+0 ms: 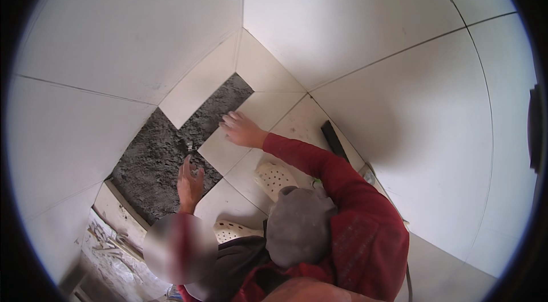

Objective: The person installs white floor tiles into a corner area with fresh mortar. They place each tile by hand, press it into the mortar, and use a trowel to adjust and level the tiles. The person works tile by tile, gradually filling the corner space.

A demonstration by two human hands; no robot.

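Note:
My right hand (242, 130) rests at the edge of a cream floor tile (217, 151) beside a strip of dark, rough mortar, its fingers slightly bent and apart, with nothing visible in them. My left hand (190, 182) is lower, over the wide patch of mortar (144, 168), fingers apart and apparently empty. Just beyond its fingertips lies a small pale bit (190, 146), too small to make out. Another cream tile (191, 86) borders the mortar strip on its upper left.
Large white tiled walls (387, 109) enclose the corner. A dark bar (334, 139) lies along the right wall's foot. Cream clogs (273, 175) are below my arms. At the lower left, a splattered board (100, 245) holds scattered narrow scraps.

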